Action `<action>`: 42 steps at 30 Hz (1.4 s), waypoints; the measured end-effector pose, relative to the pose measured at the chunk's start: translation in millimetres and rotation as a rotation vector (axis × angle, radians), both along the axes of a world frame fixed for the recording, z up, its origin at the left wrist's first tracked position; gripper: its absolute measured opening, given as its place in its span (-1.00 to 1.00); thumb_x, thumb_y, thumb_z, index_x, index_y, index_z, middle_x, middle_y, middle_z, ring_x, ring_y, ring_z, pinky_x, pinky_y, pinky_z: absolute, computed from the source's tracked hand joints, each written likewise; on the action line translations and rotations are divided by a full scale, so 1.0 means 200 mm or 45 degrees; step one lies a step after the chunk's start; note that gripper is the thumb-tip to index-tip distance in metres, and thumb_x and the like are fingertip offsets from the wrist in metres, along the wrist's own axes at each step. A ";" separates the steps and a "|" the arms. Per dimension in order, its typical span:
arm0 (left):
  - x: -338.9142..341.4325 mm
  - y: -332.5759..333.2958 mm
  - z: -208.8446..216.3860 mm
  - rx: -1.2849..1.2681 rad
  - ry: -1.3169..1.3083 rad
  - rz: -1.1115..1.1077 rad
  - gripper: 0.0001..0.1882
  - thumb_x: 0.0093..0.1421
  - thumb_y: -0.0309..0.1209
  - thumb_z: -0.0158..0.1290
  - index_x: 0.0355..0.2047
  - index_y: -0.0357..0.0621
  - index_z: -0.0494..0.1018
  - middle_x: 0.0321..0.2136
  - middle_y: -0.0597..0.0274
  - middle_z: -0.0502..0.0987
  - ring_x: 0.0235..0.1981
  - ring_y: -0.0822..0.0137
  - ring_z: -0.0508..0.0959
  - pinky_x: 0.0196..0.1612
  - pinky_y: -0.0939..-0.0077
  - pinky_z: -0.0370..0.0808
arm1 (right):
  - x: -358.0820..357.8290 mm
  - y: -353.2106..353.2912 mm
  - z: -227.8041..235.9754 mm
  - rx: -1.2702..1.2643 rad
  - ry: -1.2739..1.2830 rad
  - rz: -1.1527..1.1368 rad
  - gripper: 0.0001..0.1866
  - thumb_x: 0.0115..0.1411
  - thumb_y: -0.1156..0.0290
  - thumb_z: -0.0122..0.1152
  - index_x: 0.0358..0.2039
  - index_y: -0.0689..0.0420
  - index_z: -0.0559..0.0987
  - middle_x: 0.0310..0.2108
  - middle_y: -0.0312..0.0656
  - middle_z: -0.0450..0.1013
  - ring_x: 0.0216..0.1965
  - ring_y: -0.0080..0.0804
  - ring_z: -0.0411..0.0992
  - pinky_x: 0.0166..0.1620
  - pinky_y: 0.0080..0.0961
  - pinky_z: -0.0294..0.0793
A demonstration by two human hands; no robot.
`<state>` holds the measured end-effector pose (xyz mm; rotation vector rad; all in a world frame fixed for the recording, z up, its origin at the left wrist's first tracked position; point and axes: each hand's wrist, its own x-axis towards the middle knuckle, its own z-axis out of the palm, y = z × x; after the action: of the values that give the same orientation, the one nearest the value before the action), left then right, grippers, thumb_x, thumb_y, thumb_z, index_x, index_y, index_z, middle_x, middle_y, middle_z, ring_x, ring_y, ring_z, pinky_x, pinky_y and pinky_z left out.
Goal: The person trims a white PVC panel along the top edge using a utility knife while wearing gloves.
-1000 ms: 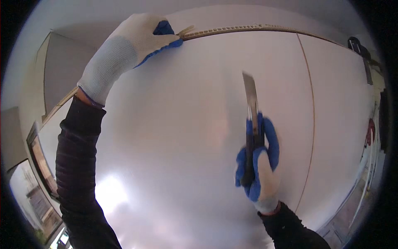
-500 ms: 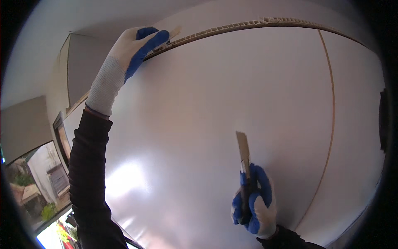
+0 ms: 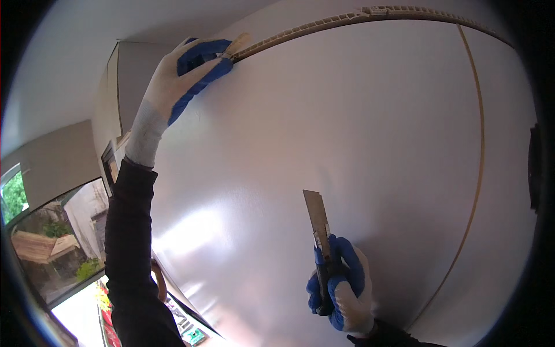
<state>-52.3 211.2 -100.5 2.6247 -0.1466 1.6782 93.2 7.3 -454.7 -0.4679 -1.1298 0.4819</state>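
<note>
At the upper left, my left hand (image 3: 193, 72), in a white and blue coated glove, is closed at the panel's top edge. Its fingertips pinch a small tan strip (image 3: 238, 43), partly hidden by the glove. From there the ribbed, hollow edge (image 3: 306, 30) of a large pale glossy panel (image 3: 324, 127) runs right in an arc. My right hand (image 3: 344, 289), gloved alike, grips the dark handle of a utility knife (image 3: 317, 217) at the lower middle. The long flat blade points up and slightly left, in front of the panel; whether it touches cannot be told.
A thin tan line (image 3: 481, 144) curves down the panel's right part. A boxy wall projection (image 3: 141, 81) stands behind my left hand. At the lower left are a window (image 3: 60, 225) and a bright strip with colourful items. Something dark (image 3: 535, 168) shows at the right rim.
The view has shifted, and the panel's ribbed edge sits higher in it. My right hand and the knife appear further left, the blade tilted more leftward. My left hand keeps its pinch.
</note>
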 end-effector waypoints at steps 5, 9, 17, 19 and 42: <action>-0.07 0.02 0.19 0.124 0.218 0.136 -0.67 0.44 -0.43 0.03 0.16 -0.26 0.50 0.05 0.18 0.60 0.10 0.38 0.55 0.25 0.52 0.43 | -0.03 0.01 0.01 0.045 0.103 -0.028 -0.39 0.46 0.29 0.06 0.44 0.09 0.13 -0.10 -0.03 0.49 -0.38 -0.42 0.56 -0.46 -0.48 0.66; -0.08 0.01 0.17 0.431 0.331 0.075 -0.66 0.45 -0.48 -0.02 0.19 -0.26 0.47 0.18 0.11 0.51 0.20 0.33 0.51 0.28 0.52 0.41 | 0.00 0.00 0.02 0.072 0.101 0.031 -0.37 0.45 0.30 0.08 0.44 0.10 0.13 -0.04 0.00 0.48 -0.36 -0.38 0.57 -0.43 -0.46 0.67; -0.04 0.00 0.11 0.142 0.049 0.344 -0.67 0.44 -0.36 0.05 0.11 -0.26 0.55 0.10 0.12 0.55 0.11 0.33 0.55 0.20 0.48 0.45 | -0.03 0.00 -0.01 0.007 0.098 0.055 -0.35 0.43 0.33 0.12 0.44 0.09 0.14 0.09 0.02 0.44 -0.29 -0.36 0.57 -0.41 -0.45 0.67; -0.03 0.00 0.11 0.133 0.053 0.130 -0.68 0.44 -0.32 0.07 0.08 -0.25 0.58 -0.03 0.19 0.61 0.01 0.38 0.57 0.16 0.52 0.45 | -0.04 -0.02 0.00 -0.021 0.120 0.054 -0.36 0.43 0.34 0.11 0.44 0.08 0.14 0.09 0.02 0.44 -0.29 -0.35 0.57 -0.41 -0.46 0.67; 0.02 0.05 -0.05 0.231 -0.381 -0.128 -0.78 0.39 -0.41 0.08 -0.10 -0.33 0.59 -0.19 0.27 0.59 -0.18 0.45 0.54 0.00 0.55 0.44 | -0.05 -0.06 -0.02 -0.103 0.111 0.067 -0.35 0.41 0.32 0.09 0.44 0.13 0.13 0.07 0.06 0.43 -0.28 -0.34 0.57 -0.37 -0.41 0.66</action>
<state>-48.4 221.3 -109.6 2.4136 -0.4485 2.1011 83.4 -5.3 -457.8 -0.4840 -1.0439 0.5903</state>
